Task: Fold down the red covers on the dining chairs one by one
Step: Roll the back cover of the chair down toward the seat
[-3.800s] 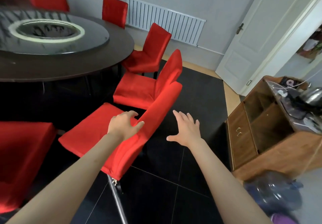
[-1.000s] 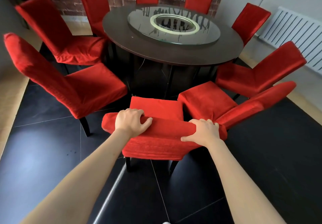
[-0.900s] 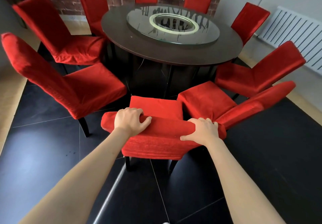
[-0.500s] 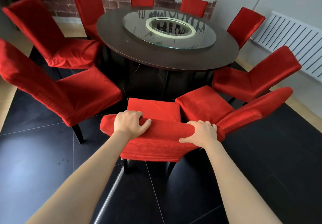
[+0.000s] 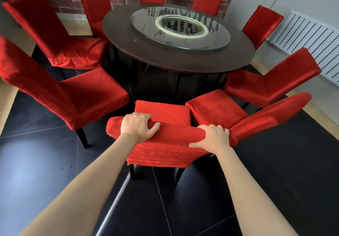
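Now both hands' fingers curl over the red cover [image 5: 165, 149] near the round table [image 5: 183, 59], black-tiled floor [image 5: 45, 162] below.

We see both hands, left [image 5: 138, 125] and right [image 5: 212, 137], gripping the top of a red-covered chair [image 5: 165, 149] facing the round worktop [image 5: 183, 61].

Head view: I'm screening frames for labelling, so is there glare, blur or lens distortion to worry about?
Head view: sharp, no motion blur; glare and reflections on the round glass turntable and a pale sheen on the black floor tiles; wide-angle bending stretches the forearms and the white radiator at the edges.
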